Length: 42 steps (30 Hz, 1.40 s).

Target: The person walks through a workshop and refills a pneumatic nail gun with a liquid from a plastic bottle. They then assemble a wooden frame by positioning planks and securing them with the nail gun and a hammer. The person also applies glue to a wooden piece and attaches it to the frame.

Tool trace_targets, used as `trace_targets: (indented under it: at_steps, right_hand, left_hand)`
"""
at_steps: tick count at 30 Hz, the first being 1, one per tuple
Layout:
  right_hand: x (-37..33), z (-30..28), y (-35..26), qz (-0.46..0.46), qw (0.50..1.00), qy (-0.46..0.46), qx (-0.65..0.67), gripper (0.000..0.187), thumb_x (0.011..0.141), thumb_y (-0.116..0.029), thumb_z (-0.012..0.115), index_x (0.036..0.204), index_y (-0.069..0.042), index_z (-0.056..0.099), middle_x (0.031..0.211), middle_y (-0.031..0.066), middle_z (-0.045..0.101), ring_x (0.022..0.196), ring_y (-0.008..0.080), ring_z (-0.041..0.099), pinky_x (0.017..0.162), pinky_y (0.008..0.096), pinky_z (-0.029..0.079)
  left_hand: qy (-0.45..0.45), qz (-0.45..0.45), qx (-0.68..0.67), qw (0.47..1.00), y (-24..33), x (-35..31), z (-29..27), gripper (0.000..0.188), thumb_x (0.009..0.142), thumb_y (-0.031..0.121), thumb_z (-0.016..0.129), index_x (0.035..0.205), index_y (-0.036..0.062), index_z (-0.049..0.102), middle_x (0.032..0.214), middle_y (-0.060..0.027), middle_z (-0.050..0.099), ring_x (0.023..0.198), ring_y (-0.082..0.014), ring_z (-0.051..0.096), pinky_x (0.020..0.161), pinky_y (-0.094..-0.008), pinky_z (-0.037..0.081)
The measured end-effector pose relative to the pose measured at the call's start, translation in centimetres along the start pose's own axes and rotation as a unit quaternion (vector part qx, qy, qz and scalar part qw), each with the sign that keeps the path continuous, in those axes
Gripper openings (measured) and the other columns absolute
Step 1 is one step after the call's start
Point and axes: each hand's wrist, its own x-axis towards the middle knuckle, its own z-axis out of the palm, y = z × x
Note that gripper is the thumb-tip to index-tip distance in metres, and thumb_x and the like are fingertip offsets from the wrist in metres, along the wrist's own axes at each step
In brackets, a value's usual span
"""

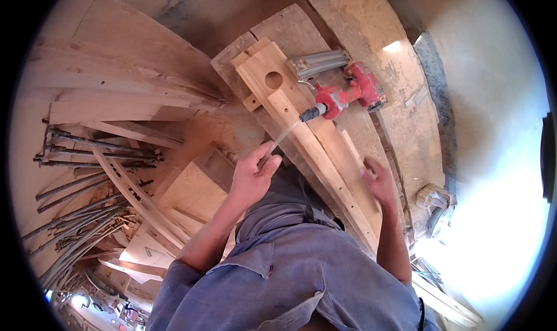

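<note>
A red cordless drill [348,96] lies on the workbench, its dark chuck pointing down and left. From the chuck a thin pale rod [284,137] runs to my left hand [253,174], whose fingers are closed round its near end. Whether this rod is a drill bit is hard to make out. Beneath them lies a long wooden beam [301,139] with a large round hole near its far end and several small holes along it. My right hand [380,183] is at the beam's right side, fingers loosely bent and apart, near a narrow wooden strip [351,148].
A ribbed metal piece [321,63] lies beyond the drill. The workbench [383,35] has gaps between its thick boards. Several bar clamps [98,151] and curved wooden strips [139,194] stand at the left. A roll-like object [436,200] sits at the bench's right edge.
</note>
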Motion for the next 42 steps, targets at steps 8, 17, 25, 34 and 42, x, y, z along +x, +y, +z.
trace_targets:
  at_steps: [8, 17, 25, 34, 42]
  right_hand:
    - [-3.9, 3.1, 2.0, 0.110, 0.992, 0.041, -0.044, 0.048, 0.098, -0.035, 0.055, 0.135, -0.004, 0.057, 0.097, 0.0258, 0.070, 0.096, 0.0423, 0.067, 0.087, 0.0476, 0.050]
    - [0.3, 4.1, -2.8, 0.071, 0.992, 0.065, -0.083, 0.044, 0.096, -0.028, 0.059, 0.129, 0.001, 0.060, 0.097, 0.0271, 0.071, 0.094, 0.0416, 0.069, 0.084, 0.0467, 0.053]
    - [7.9, 0.2, -10.5, 0.145, 0.747, 0.062, 0.646, 0.042, 0.100, -0.026, 0.050, 0.133, 0.000, 0.055, 0.118, 0.0163, 0.067, 0.108, 0.0330, 0.064, 0.095, 0.0479, 0.051]
    - [15.6, -1.0, -5.9, -0.048, 0.486, -0.183, 0.853, 0.039, 0.095, -0.018, 0.054, 0.126, 0.007, 0.052, 0.108, 0.0209, 0.066, 0.097, 0.0368, 0.065, 0.092, 0.0493, 0.055]
    - [1.8, -1.7, -16.7, -0.095, 0.619, -0.063, 0.777, 0.018, 0.091, -0.008, 0.060, 0.108, -0.002, 0.060, 0.092, 0.0107, 0.064, 0.086, 0.0268, 0.065, 0.091, 0.0423, 0.055]
  left_hand:
    - [-0.067, -0.009, -0.050, 0.996, 2.3, 5.7, 1.3, 0.025, 0.100, 0.019, 0.061, 0.107, -0.0038, 0.067, 0.071, -0.0006, 0.050, 0.067, -0.0081, 0.046, 0.061, -0.0270, 0.041]
    - [-0.103, 0.069, -0.032, 0.992, 9.9, 5.9, 3.5, 0.021, 0.099, 0.013, 0.061, 0.106, -0.0054, 0.068, 0.076, -0.0010, 0.059, 0.071, -0.0066, 0.050, 0.064, -0.0247, 0.043]
    - [-0.110, 0.216, -0.029, 0.970, 12.6, 1.9, 8.1, 0.022, 0.094, 0.003, 0.059, 0.113, -0.0025, 0.068, 0.106, -0.0217, 0.071, 0.098, -0.0323, 0.071, 0.083, -0.0365, 0.055]
    - [-0.162, 0.299, 0.059, 0.939, 12.1, -4.1, 6.8, 0.032, 0.086, -0.004, 0.056, 0.113, 0.0061, 0.069, 0.094, -0.0180, 0.066, 0.087, -0.0390, 0.064, 0.074, -0.0428, 0.052]
    - [0.054, 0.042, -0.046, 0.997, -3.5, -20.8, -1.8, 0.033, 0.097, 0.005, 0.053, 0.128, -0.0023, 0.062, 0.081, -0.0072, 0.063, 0.074, -0.0151, 0.056, 0.070, -0.0347, 0.049]
